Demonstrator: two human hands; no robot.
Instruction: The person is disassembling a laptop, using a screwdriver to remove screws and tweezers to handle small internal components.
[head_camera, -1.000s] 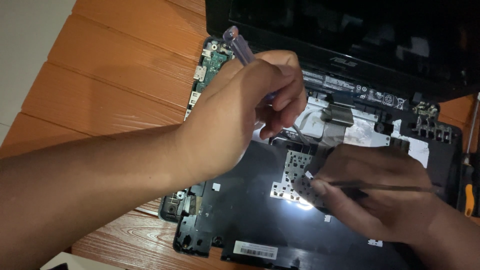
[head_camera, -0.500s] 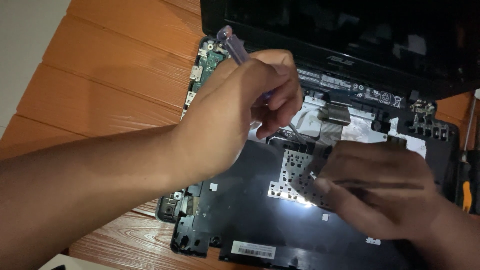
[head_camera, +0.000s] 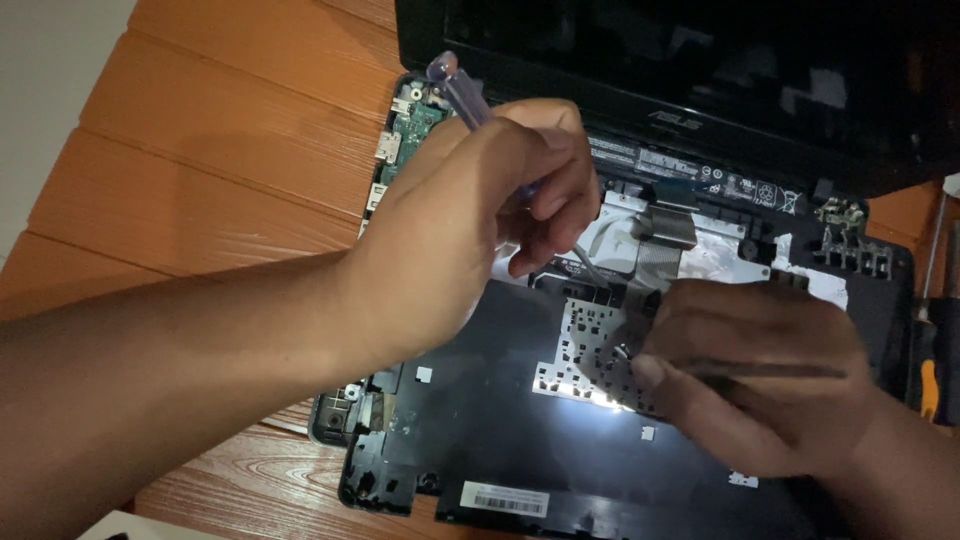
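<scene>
Now | left hand: grip closed on screwdriver | right hand: grip pinching tweezers over laptop

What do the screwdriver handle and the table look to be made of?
Screwdriver handle: clear, purple-tinted plastic, glossy; light passes through it. Table: wood planks, orange-brown, probably varnished; grain lines and seams show, though it might be laminate.

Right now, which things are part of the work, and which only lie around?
In use: left hand with screwdriver; right hand with thin dark tool; opened laptop.
Lying about: tools at the right edge; wooden table.
</scene>
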